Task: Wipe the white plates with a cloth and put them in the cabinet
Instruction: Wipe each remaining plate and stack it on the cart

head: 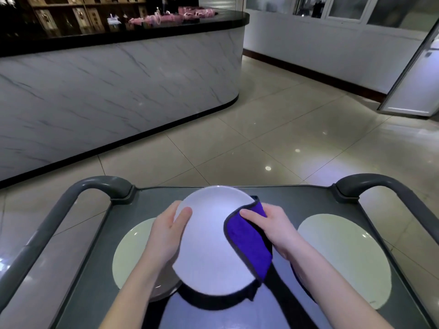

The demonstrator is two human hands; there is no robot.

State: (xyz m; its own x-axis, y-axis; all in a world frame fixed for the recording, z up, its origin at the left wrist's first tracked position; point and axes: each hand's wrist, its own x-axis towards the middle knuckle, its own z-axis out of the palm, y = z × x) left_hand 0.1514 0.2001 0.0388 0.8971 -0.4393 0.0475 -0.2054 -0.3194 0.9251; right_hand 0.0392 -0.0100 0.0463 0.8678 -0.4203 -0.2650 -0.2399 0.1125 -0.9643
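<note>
Head view: L hand (166, 233) and R hand (278, 231) hold one white plate (209, 233) up over a grey cart (285, 198), approx centre of frame, face tilted toward the camera. L fingers (184, 216) are clamped on the plate's left rim, thumb across the front face, rest hidden behind. R hand grips a purple cloth (249, 245) w/ dark edging, folded over the plate's right rim; thumb presses the cloth onto the front, other fingers behind, out of sight. Cloth covers the right part of the face and hangs past the lower edge.

Two more pale plates lie flat on the cart top: left plate (133, 248) partly under the L forearm, right plate (342, 257) beyond the R forearm, well apart from each other. Cart has a curved grey handle at the far left corner (99, 184) and at the far right one (370, 181).

Bkgd: glossy tiled floor (261, 129); marble-front desk (118, 91) w/ black top at left, pink items (190, 13) on it.
</note>
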